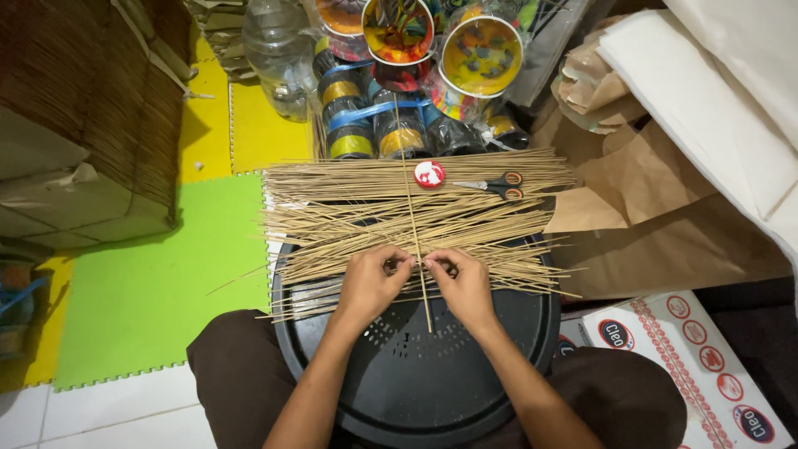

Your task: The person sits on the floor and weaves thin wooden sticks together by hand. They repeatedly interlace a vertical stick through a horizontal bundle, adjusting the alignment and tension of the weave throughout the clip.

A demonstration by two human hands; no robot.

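Two hands, left hand (pixel 370 283) and right hand (pixel 464 284), side by side over a round black tray (pixel 432 391), fingers pinched on thin bamboo sticks (pixel 399 216) spread across it; scissors (pixel 499 184) beyond.

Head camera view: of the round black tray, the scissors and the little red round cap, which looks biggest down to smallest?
1. Round black tray, by far the largest, though nearest the camera.
2. Scissors, lying on the sticks.
3. Red round cap, smallest, beside the scissors at a similar distance.
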